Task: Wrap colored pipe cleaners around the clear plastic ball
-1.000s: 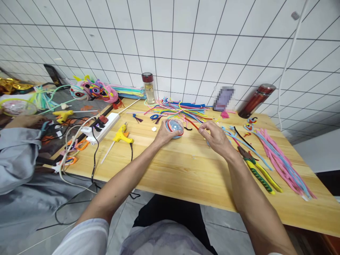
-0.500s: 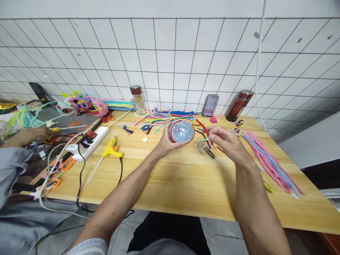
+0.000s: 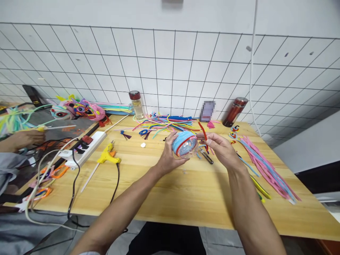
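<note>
My left hand (image 3: 169,152) is wrapped round a clear plastic ball (image 3: 185,144), part of it covered in light blue pipe cleaner with a red band. The ball is tilted, its bare clear side turned down and to the right. Just right of it, my right hand (image 3: 219,148) pinches a short red pipe cleaner (image 3: 203,132) between thumb and fingers; the strip stands up, slightly bent. Below that hand, thread snips (image 3: 206,156) lie on the wooden table (image 3: 170,194) near small coloured scraps.
Left of me lie a yellow glue gun (image 3: 109,154) and a white power strip (image 3: 87,148) with trailing cords. Behind are loose pipe cleaners (image 3: 170,122), a glass bottle (image 3: 136,105), a phone and a red flask (image 3: 235,112). A co-worker's hand (image 3: 25,139) works at far left.
The ball has been turned, so its blue covered side now shows where its clear opening faced me. My right hand still holds the red strip, slightly lower. The whole view has shifted a little.
</note>
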A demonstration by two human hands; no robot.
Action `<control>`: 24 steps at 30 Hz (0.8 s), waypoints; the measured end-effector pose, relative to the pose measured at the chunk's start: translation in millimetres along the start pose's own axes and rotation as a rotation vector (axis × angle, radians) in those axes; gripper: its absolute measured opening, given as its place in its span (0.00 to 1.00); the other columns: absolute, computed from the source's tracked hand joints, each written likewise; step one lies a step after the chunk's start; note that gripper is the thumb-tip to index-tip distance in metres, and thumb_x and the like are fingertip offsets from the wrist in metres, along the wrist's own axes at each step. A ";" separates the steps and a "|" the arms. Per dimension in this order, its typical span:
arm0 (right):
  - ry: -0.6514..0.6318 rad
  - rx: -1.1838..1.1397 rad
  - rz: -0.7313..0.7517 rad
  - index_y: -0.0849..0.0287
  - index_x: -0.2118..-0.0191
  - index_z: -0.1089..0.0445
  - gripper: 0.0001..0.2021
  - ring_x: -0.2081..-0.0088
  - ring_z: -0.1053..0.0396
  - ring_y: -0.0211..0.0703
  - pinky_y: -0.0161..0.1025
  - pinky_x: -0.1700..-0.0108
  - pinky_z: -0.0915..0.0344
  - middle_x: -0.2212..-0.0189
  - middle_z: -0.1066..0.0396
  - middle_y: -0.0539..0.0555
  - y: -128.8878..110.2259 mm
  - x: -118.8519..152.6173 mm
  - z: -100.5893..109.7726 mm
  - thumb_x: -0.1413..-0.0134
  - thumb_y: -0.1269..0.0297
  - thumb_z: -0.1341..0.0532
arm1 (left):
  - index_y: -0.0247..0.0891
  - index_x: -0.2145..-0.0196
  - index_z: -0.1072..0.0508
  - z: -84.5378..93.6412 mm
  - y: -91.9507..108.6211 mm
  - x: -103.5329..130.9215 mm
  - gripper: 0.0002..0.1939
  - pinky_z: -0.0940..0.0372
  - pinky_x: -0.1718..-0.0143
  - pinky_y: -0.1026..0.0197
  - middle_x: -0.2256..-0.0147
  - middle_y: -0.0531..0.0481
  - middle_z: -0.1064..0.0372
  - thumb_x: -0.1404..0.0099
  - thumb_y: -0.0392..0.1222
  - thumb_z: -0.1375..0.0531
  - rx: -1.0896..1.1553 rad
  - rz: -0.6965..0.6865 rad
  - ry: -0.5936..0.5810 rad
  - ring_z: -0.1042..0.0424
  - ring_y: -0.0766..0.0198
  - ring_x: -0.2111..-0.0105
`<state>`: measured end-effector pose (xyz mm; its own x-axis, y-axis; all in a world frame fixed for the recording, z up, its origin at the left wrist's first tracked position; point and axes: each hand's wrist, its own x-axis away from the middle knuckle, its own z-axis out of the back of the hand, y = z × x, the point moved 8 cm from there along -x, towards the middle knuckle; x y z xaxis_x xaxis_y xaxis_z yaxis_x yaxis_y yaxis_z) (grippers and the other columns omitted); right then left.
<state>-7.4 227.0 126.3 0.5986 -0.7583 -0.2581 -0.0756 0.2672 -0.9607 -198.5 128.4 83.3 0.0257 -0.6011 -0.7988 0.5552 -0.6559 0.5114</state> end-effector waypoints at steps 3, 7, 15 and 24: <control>0.010 -0.009 -0.013 0.51 0.62 0.24 0.13 0.41 0.24 0.54 0.52 0.35 0.34 0.43 0.22 0.54 5.1 -0.3 1.1 0.37 0.47 0.31 | 0.45 0.26 0.53 -1.9 -6.2 4.1 0.55 0.42 0.28 0.33 0.29 0.32 0.45 0.38 0.54 0.26 0.024 0.056 -0.030 0.43 0.39 0.27; 0.014 -0.010 -0.037 0.51 0.62 0.24 0.13 0.41 0.25 0.55 0.52 0.36 0.33 0.43 0.21 0.54 9.0 -0.9 -1.3 0.38 0.47 0.30 | 0.45 0.26 0.53 -5.6 -22.1 12.0 0.58 0.45 0.25 0.35 0.27 0.32 0.49 0.42 0.55 0.24 0.101 0.237 -0.081 0.45 0.39 0.26; 0.023 0.108 -0.030 0.52 0.65 0.26 0.19 0.49 0.25 0.54 0.50 0.41 0.32 0.54 0.19 0.54 -6.9 -0.5 -9.7 0.42 0.41 0.30 | 0.45 0.26 0.50 -28.5 -33.5 21.1 0.60 0.45 0.26 0.38 0.27 0.35 0.46 0.46 0.58 0.22 0.494 0.497 -0.151 0.42 0.40 0.27; 0.028 0.337 0.093 0.53 0.66 0.27 0.15 0.41 0.28 0.54 0.51 0.37 0.36 0.46 0.23 0.57 -22.8 11.3 2.3 0.34 0.48 0.34 | 0.44 0.35 0.46 -21.4 -51.1 20.0 0.59 0.40 0.29 0.39 0.34 0.36 0.38 0.54 0.60 0.20 0.584 0.652 0.018 0.34 0.42 0.32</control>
<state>3.0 213.7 145.5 0.5787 -0.7364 -0.3505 0.1413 0.5138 -0.8462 -208.6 159.7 34.4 0.2056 -0.9338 -0.2927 -0.0889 -0.3157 0.9447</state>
